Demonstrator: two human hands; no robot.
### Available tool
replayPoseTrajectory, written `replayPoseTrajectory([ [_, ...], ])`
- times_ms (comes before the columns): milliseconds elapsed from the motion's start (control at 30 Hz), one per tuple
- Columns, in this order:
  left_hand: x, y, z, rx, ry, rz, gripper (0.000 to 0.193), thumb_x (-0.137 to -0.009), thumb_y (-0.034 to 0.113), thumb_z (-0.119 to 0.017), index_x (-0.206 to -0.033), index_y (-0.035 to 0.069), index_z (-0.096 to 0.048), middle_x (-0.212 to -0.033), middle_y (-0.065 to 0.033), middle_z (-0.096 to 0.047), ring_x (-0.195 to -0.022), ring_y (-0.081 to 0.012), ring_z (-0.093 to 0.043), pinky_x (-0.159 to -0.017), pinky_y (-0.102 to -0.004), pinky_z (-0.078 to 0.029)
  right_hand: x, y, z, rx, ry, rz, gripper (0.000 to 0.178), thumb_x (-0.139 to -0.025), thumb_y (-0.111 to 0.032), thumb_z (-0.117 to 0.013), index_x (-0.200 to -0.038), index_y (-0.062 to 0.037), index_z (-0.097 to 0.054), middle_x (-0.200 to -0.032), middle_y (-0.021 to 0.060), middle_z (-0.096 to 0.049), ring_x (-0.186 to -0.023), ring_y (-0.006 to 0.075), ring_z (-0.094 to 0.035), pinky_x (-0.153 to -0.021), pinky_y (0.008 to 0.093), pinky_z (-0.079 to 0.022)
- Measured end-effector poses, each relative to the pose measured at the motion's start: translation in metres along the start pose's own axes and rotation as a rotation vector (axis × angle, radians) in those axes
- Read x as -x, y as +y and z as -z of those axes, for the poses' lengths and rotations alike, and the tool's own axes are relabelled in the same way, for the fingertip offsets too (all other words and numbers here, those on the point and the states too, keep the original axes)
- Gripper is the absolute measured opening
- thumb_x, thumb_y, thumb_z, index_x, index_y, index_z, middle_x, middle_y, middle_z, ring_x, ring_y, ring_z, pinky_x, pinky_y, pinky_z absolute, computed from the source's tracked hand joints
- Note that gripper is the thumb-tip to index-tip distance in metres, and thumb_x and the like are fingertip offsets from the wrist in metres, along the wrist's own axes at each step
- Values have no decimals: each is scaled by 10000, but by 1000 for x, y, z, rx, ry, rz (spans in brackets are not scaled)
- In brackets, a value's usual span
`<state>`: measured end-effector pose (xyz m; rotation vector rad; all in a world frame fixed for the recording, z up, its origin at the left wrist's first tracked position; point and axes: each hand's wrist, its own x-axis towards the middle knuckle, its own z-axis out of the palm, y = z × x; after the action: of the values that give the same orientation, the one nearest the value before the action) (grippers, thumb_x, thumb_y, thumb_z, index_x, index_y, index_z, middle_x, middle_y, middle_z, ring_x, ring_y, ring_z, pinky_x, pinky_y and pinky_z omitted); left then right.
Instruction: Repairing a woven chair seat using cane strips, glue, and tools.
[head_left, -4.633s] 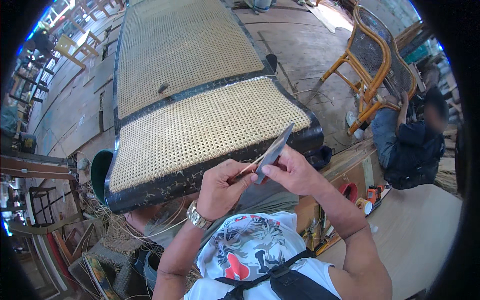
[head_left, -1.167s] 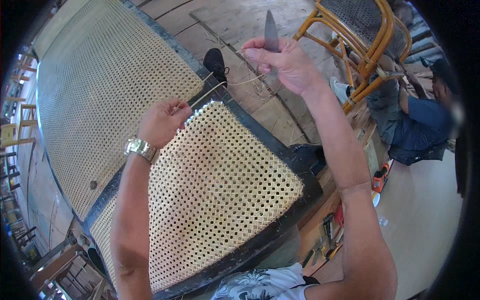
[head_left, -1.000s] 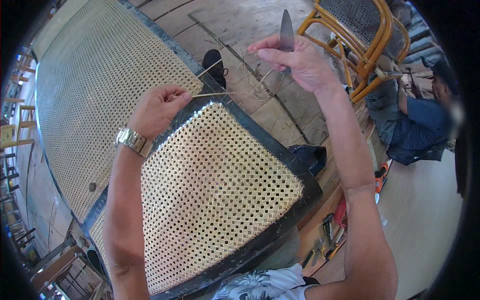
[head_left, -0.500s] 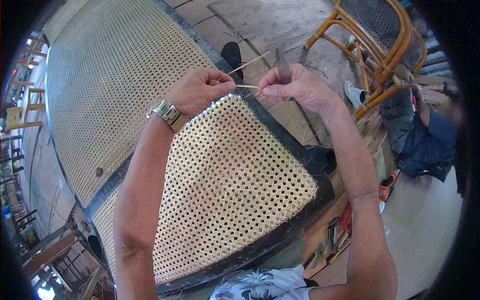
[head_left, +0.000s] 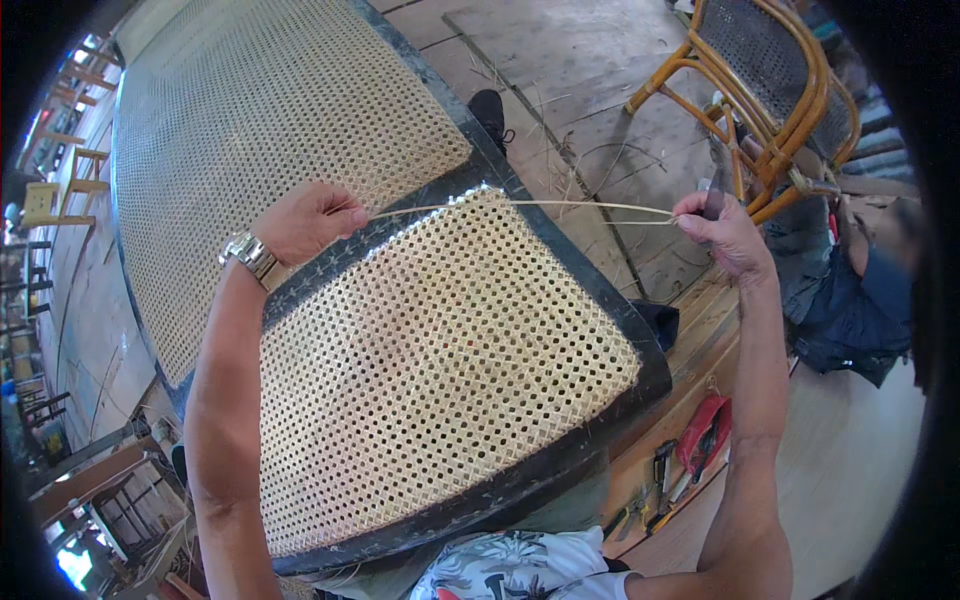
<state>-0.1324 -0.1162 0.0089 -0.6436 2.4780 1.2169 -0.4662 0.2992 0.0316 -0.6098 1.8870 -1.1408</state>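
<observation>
A thin pale cane strip stretches nearly level above the far edge of a woven cane panel. My left hand, a metal watch on its wrist, pinches the strip's left end. Out to the right, past the frame, my right hand is closed on the other end, where a short tail of the strip bends back. A flat dark blade-like piece also sits in the right fingers; its full shape is hidden. A dark frame borders the panel, and a larger woven panel lies beyond.
A rattan chair stands at the far right beside a seated person's dark clothing. On the wooden boards below my right arm lie pliers and a red pouch. Cane scraps litter the floor.
My hands have drawn wide apart, the left going left and slightly down, the right going right and down. The cane strip now spans the gap between them.
</observation>
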Motion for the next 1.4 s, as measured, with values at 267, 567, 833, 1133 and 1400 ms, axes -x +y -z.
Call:
replayPoseTrajectory([
  [267,17,-1,4,69,-60,-96,285,-927,289,-661,-921,7,-699,-695,-16,-622,-636,-105,-531,-629,-291,-455,0,10,11,7,85,-9,168,-843,-133,-761,-969,-42,-697,-784,-57,-605,-677,39,-473,-604,198,-347],
  [567,-5,1,-16,-113,51,58,257,-937,304,-621,-962,60,-697,-756,-19,-670,-673,-128,-577,-650,-312,-463,-6,19,30,-33,271,114,157,-861,-113,-735,-1008,-58,-729,-1048,26,-715,-702,34,-474,-620,193,-358],
  [833,-69,52,-60,69,41,-21,261,-946,293,-615,-950,47,-700,-765,-24,-689,-672,-124,-600,-641,-315,-477,-49,-51,-102,153,-18,354,105,-896,-118,-696,-958,-37,-719,-1211,103,-687,-972,110,-620,-828,237,-458],
  [1133,-92,62,-64,29,77,-64,282,-898,311,-670,-967,45,-734,-785,-66,-712,-696,-159,-627,-682,-336,-504,-120,-28,-168,208,-195,274,179,-859,-148,-734,-957,1,-721,-944,42,-721,-767,78,-601,-729,255,-498],
  [1400,-123,66,-81,-10,106,-74,273,-896,305,-672,-990,58,-741,-854,-111,-737,-754,-215,-673,-728,-372,-523,-126,-2,-168,274,-20,208,205,-831,-173,-752,-960,-15,-739,-827,57,-725,-767,102,-642,-741,279,-513],
])
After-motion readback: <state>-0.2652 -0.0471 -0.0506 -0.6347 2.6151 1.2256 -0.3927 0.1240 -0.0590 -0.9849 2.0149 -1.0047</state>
